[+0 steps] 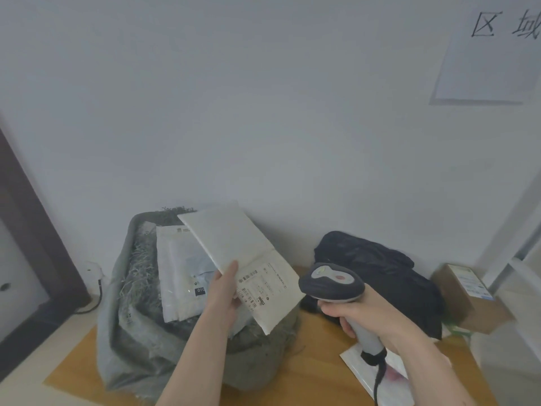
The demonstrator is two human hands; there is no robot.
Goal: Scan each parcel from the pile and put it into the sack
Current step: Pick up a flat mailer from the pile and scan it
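Left hand (225, 291) pinching white parcel (234, 244); right hand (360, 312) clenched round scanner (332, 284); label print blurred.

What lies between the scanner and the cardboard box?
In the head view, a black bag lies between the scanner and the cardboard box.

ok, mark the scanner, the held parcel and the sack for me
scanner (332, 284): head view, top of its dark head.
held parcel (234, 238): head view, white face above the label.
sack (128, 332): head view, grey left wall.
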